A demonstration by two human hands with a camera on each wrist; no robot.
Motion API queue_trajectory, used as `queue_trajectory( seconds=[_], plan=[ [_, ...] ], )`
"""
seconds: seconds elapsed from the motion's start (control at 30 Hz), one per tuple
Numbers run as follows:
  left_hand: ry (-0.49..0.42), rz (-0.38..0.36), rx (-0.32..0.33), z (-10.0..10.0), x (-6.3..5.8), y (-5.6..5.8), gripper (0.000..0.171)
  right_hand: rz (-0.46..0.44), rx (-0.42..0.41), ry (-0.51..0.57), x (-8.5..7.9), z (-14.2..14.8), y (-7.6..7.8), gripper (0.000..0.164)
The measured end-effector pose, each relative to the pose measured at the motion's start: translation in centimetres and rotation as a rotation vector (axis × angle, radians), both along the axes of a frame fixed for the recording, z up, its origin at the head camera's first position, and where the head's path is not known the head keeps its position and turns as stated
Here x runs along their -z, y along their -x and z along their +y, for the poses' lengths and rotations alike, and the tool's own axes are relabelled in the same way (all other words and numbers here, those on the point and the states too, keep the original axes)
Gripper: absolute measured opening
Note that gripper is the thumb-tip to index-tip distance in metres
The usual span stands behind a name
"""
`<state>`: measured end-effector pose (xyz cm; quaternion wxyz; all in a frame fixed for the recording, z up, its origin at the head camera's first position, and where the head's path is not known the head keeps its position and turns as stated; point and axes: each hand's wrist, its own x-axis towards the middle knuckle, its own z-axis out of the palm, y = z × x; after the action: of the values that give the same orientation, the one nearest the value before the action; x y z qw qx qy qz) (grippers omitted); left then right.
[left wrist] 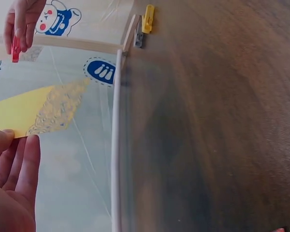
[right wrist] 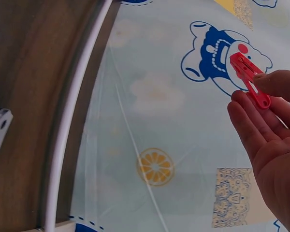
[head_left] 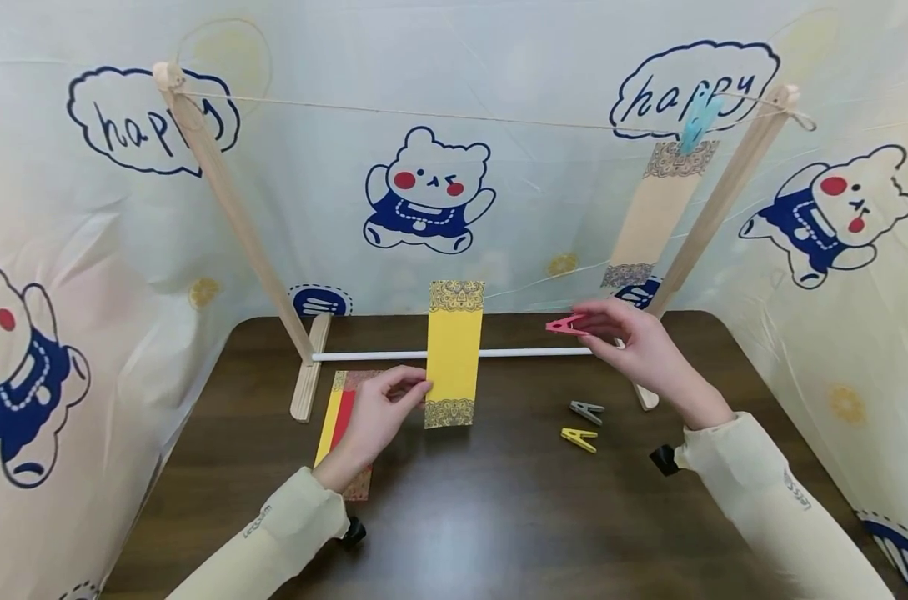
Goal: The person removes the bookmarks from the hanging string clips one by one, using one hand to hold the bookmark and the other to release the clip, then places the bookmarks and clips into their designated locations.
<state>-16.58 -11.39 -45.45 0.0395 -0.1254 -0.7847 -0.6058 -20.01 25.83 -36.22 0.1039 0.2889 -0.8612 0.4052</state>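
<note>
In the head view my left hand (head_left: 374, 421) pinches a yellow paper strip (head_left: 454, 354) with patterned ends by its left edge, holding it upright above the table. The left wrist view shows the strip (left wrist: 24, 108) between thumb and fingers. My right hand (head_left: 634, 346) holds a red clothespin (head_left: 566, 324) between thumb and fingers, right of the strip; the clothespin (right wrist: 250, 79) points away from the palm in the right wrist view. Above, a string (head_left: 423, 112) runs between two wooden posts. From its right part a beige patterned strip (head_left: 664, 217) hangs by a blue clothespin (head_left: 698, 123).
A grey clothespin (head_left: 587, 412) and a yellow clothespin (head_left: 579, 439) lie on the dark table (head_left: 514, 517). Red and yellow strips (head_left: 343, 408) lie partly under my left hand. A white rod (head_left: 378, 356) joins the feet of the left post (head_left: 232, 208) and right post (head_left: 724, 200).
</note>
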Motion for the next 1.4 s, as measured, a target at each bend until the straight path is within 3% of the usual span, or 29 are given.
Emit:
queue_trajectory(
  seconds=[0.17,0.5,0.73,1.07,1.23,1.4],
  plan=[
    [0.011,-0.013,0.000,-0.6,0.5,-0.3,0.017,0.015,-0.002,-0.044,1.0,0.1,-0.2,0.043],
    [-0.011,-0.019,0.010,-1.9,1.5,-1.2,0.017,-0.078,0.018,-0.064,2.6,0.1,-1.1,0.040],
    [-0.013,-0.027,0.018,-3.1,1.5,-1.6,0.014,0.012,0.019,-0.105,3.7,0.1,-1.4,0.043],
    [0.046,-0.086,0.001,-3.8,1.6,-2.3,0.015,-0.130,0.120,-0.168,6.2,0.7,-2.8,0.033],
    [0.036,-0.130,0.014,-4.6,2.0,-2.9,0.016,-0.161,0.130,-0.167,7.4,0.7,-3.5,0.033],
    [0.041,-0.174,-0.024,-5.4,2.7,-3.4,0.017,-0.167,0.139,-0.145,8.3,0.6,-4.2,0.033]
  ],
)
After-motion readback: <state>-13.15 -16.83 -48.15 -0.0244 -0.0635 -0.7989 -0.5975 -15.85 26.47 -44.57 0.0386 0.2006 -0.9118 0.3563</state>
